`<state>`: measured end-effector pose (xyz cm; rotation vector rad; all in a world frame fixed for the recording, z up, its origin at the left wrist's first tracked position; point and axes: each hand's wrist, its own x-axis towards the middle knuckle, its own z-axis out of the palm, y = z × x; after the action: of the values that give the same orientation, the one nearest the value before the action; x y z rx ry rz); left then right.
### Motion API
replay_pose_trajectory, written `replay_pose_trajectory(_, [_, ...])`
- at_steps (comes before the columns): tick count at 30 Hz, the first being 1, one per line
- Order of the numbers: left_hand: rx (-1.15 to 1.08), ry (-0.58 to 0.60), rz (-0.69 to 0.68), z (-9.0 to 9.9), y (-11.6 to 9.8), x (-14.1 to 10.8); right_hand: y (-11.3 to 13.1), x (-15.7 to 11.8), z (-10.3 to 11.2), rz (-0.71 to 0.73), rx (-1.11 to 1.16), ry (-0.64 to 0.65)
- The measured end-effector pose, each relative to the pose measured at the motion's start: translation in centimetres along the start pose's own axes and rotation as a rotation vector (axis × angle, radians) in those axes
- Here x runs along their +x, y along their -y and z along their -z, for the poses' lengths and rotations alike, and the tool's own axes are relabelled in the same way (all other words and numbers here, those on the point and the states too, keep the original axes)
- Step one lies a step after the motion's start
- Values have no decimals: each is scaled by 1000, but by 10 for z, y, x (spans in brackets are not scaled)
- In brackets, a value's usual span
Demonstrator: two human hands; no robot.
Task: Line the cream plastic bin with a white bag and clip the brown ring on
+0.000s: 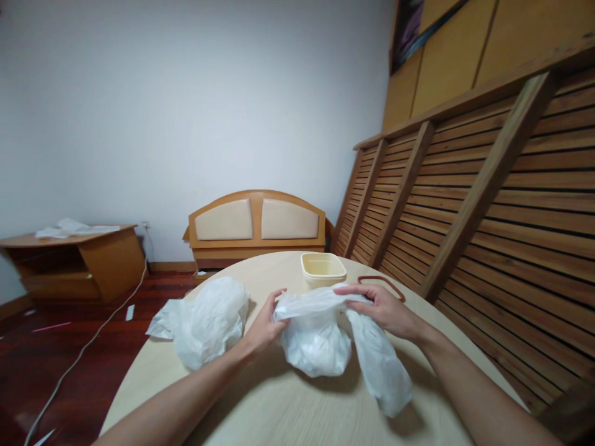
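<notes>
A white plastic bag (316, 347) hangs just over the table, stretched between my two hands. My left hand (268, 322) pinches its upper left edge between thumb and fingers. On the other side my right hand (383, 306) grips the gathered upper right part, and a loose length of white plastic trails down below it. Whatever the bag holds is hidden. Right behind it stands a cream square tub (320, 267), open at the top. Left of my left hand lies another crumpled white plastic bag (211, 322).
A reddish-brown loop-shaped handle (393, 286) lies on the round table (279, 415), right of the tub. Slatted wooden panels (465, 204) lean along the right side. A headboard (255, 226) and low cabinet (106, 260) stand by the wall; a cable (88, 341) crosses the floor.
</notes>
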<state>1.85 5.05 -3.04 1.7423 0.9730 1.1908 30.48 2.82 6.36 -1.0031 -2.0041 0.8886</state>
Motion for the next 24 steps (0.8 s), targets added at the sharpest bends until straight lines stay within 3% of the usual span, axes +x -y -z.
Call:
replay_pose_trajectory(5, [59,-11,89,14,-1,5,-25,-5,2,-61,-72,72])
replay_pose_trajectory(10, [109,-57,19,2,1,-2,-56,-15,6,-68,-408,86])
replay_pose_trajectory(13, [212,-23,-70,-7,-1,-11,-54,-23,1,-12,-569,73])
replay_pose_trajectory(17, [358,71,-159,-14,-8,-21,-37,-27,-17,100,-563,208])
replay_pose_trajectory(24, [577,289,-357,-18,-28,-28,-40,-23,-49,58,-559,279])
